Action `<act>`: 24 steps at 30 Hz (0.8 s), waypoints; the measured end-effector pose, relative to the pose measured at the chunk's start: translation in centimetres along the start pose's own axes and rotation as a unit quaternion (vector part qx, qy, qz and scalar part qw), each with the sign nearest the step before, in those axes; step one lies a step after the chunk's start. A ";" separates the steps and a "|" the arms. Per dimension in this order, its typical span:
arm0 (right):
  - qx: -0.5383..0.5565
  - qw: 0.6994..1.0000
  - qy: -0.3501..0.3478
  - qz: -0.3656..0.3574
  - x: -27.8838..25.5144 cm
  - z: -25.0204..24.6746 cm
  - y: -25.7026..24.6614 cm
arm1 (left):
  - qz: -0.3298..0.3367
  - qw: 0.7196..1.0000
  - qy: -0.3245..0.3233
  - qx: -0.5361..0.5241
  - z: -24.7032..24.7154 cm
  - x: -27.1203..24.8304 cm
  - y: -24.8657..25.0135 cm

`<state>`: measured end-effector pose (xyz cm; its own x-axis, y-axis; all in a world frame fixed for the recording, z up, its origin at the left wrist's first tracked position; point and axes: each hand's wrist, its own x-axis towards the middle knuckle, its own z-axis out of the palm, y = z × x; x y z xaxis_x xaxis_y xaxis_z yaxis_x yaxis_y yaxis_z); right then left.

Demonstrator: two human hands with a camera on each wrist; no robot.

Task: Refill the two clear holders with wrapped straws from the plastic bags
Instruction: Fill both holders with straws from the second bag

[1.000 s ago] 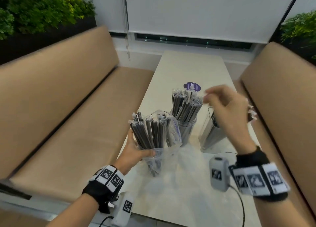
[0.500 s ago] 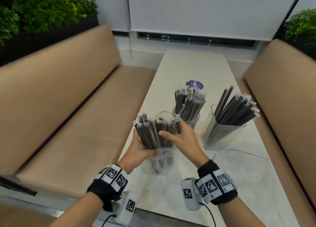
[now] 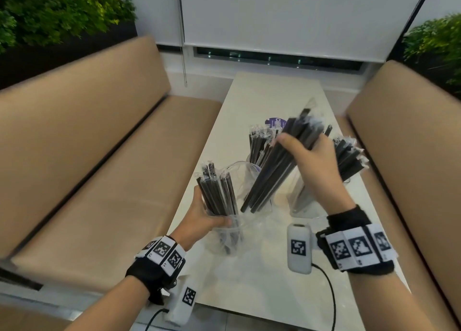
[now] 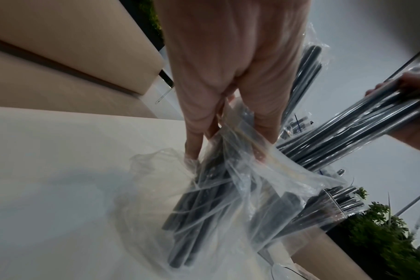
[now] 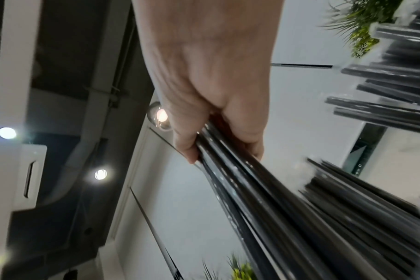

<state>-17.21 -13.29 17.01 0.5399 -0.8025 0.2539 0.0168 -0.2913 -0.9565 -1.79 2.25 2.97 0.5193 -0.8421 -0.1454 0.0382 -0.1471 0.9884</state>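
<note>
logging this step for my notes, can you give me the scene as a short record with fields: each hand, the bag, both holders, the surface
left hand: left hand grips the plastic bag upright, straws standing out of its open top
right hand: right hand holds a bunch of wrapped straws, tilted, lifted clear of the bag
round holder: round holder behind the bag, full of straws
right holder: right holder partly hidden by the right hand, straws fanning out
surface: pale table between two tan benches
</note>
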 end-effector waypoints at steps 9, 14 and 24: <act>0.156 0.970 0.169 -0.073 4.3 -9.6 -6.9 | -0.005 1.000 -0.003 -0.016 -0.1 0.1 -0.5; 0.066 0.961 0.261 -0.067 6.1 -11.4 -4.6 | -0.008 1.000 -0.001 -0.010 -0.1 0.0 -0.5; -0.099 0.951 0.293 0.004 5.7 -8.0 3.4 | -0.011 1.000 -0.002 -0.018 -0.4 0.2 -0.9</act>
<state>-20.86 -23.01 16.38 -0.0227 -0.9406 0.3388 -0.1757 -0.3299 -0.9275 -1.38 2.47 2.05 0.5145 -0.8411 -0.1668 0.0794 -0.1470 0.9859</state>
